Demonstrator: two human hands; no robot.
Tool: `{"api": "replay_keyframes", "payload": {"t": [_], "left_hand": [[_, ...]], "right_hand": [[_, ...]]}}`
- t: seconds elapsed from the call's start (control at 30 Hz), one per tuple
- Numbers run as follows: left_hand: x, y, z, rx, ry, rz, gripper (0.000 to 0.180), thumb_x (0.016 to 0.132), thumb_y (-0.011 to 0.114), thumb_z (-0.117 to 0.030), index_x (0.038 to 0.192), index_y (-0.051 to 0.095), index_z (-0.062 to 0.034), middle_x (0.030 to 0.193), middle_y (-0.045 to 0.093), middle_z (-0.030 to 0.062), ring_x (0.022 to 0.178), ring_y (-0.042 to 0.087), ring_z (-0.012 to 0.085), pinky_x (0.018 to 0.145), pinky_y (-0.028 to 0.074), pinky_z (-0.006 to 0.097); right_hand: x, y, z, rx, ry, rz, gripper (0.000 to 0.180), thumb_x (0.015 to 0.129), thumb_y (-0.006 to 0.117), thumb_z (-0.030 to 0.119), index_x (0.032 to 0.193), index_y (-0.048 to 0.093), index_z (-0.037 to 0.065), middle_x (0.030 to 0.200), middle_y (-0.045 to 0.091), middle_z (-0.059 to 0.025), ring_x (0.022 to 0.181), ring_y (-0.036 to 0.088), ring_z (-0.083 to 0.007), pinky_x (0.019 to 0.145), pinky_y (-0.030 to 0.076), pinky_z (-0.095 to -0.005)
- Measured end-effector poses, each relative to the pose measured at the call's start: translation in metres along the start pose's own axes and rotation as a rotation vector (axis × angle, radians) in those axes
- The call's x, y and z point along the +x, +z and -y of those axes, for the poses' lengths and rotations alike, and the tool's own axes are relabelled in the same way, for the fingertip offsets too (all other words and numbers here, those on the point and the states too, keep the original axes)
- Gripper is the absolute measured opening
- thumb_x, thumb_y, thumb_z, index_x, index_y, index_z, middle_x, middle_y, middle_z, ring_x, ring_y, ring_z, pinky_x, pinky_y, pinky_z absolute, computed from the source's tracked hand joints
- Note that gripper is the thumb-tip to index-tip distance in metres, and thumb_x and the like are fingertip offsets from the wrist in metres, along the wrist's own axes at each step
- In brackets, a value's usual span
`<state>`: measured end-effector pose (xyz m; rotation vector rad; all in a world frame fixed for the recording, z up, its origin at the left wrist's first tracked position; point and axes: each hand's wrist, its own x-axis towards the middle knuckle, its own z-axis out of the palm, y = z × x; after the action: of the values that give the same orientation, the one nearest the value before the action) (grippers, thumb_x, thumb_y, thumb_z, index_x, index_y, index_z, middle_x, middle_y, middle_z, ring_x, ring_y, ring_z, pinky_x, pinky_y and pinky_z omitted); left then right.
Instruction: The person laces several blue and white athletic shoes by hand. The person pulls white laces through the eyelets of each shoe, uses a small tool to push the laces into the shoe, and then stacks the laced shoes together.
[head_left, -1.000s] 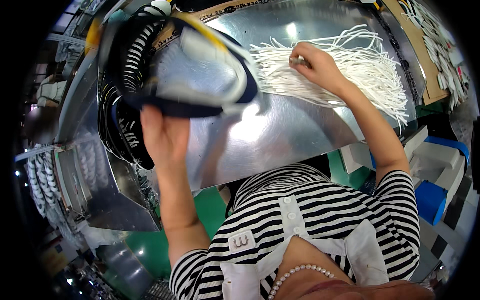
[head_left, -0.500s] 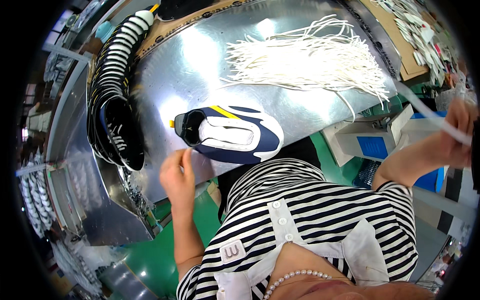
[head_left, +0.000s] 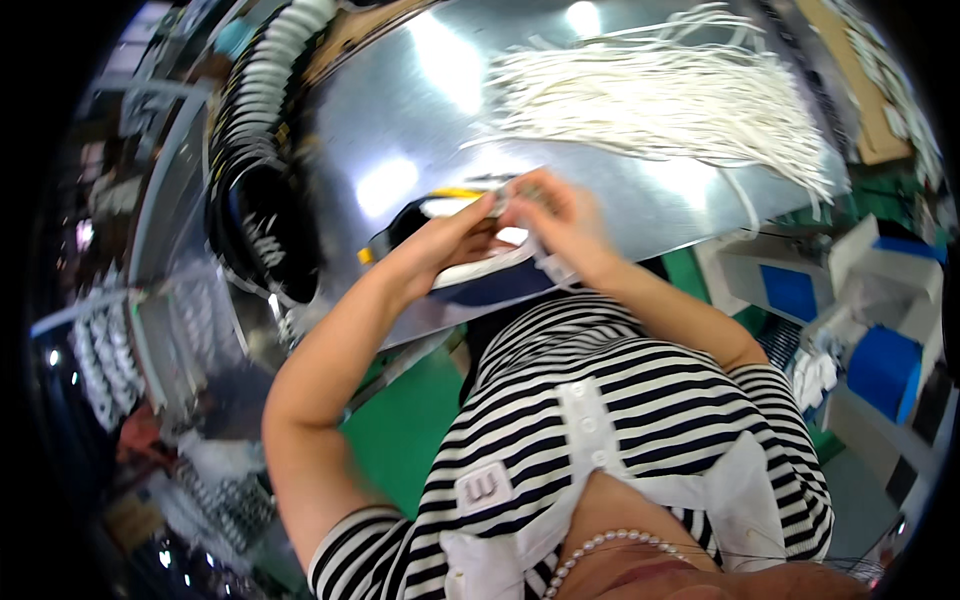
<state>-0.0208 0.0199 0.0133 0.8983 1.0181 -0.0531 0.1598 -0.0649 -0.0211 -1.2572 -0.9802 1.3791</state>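
A navy and white shoe (head_left: 490,292) with a yellow stripe lies near the front edge of the metal table, partly covered by both hands. My left hand (head_left: 450,240) reaches over its opening, thumb and fingers closed at the fingertips of the other hand; whatever they pinch is hidden. Just beside it, my right hand (head_left: 568,225) is closed on a white shoelace (head_left: 552,266), which hangs down over the shoe's side. Motion blurs the fingertips, so where the lace end sits cannot be made out.
A large bunch of white laces (head_left: 660,95) is spread on the metal table (head_left: 380,120) at the far right. Along the left side stands a curved row of nested black and white shoes (head_left: 262,215). White bins with blue panels (head_left: 790,290) are at the right.
My right hand has come in from the far right with the lace to the shoe. The left hand has moved up and right, onto the shoe, meeting it. The view has shifted slightly.
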Motion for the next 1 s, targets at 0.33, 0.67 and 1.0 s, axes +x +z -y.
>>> {"api": "replay_keyframes", "payload": {"t": [0.33, 0.67, 1.0], "left_hand": [[-0.007, 0.040, 0.009, -0.374, 0.487, -0.171, 0.047, 0.101, 0.052, -0.032, 0.123, 0.057, 0.0097, 0.121, 0.063, 0.0168, 0.117, 0.057, 0.0238, 0.104, 0.041, 0.033], [-0.002, 0.056, 0.014, -0.245, 0.719, -0.436, 0.014, 0.088, 0.070, -0.009, 0.099, 0.069, -0.0007, 0.093, 0.069, 0.0014, 0.080, 0.063, 0.0090, 0.071, 0.049, 0.023], [0.004, 0.057, 0.016, -0.206, 0.741, -0.432, 0.019, 0.088, 0.071, -0.008, 0.104, 0.070, 0.0013, 0.099, 0.071, 0.0042, 0.086, 0.065, 0.0103, 0.076, 0.051, 0.023]], "right_hand": [[-0.007, -0.013, 0.034, 0.211, 0.032, 0.073, 0.014, 0.093, 0.063, 0.018, 0.095, 0.064, 0.005, 0.070, 0.062, 0.0014, 0.052, 0.036, 0.0007, 0.048, 0.024, -0.0159], [-0.012, -0.005, 0.026, -0.096, -0.025, -0.041, 0.015, 0.091, 0.064, 0.018, 0.089, 0.065, 0.004, 0.067, 0.064, 0.0016, 0.058, 0.048, -0.0016, 0.052, 0.035, -0.0207], [-0.029, -0.019, 0.041, -0.332, -0.160, -0.081, 0.014, 0.097, 0.056, 0.011, 0.103, 0.057, -0.001, 0.086, 0.072, -0.0118, 0.078, 0.071, -0.0184, 0.067, 0.052, -0.0262]]}}
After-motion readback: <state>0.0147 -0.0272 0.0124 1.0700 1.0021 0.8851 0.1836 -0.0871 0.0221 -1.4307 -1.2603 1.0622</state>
